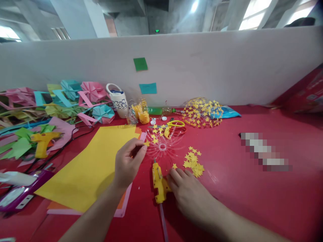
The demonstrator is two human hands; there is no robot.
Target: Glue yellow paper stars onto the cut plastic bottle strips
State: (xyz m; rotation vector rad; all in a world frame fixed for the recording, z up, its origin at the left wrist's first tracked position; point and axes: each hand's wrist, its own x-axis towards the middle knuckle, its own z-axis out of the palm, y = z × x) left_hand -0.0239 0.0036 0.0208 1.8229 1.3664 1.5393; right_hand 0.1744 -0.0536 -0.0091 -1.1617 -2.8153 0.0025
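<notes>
Head view, red table (239,201). I have the left hand (128,161) raised left of centre, thumb and forefinger pinched on a small yellow star (147,143) at the left edge of the clear piece (162,147). That piece lies mid-table, thin strips fanned out around a central ring. Several loose-looking stars (155,131) show over its far-left strips; whether they are fixed on, I can't tell.

Right hand (188,191) low, near side, fingers bent down and close together. One single star (174,166) sits right at the fingertips. Gripped or only touched: can't tell. Star pile (194,164) just beyond, to the right.

Yellow glue gun (158,183) lies between the hands, nozzle pointing far, towards the ring, glue stick trailing near. The right hand is right beside its grip; contact unclear.

My reading: the step in hand is placing or handling one star at a strip, left hand doing the fine work. From this pose, a move calls for a light pinch, the strip kept flat, and both hands wide of the nozzle, which may be hot. Thin strips would likely shift if dragged.

Also logged: yellow-handled scissors (176,123) at the far side of the fan; star-covered clear dome (202,112) far right of it; yellow sheets (93,164) left.
</notes>
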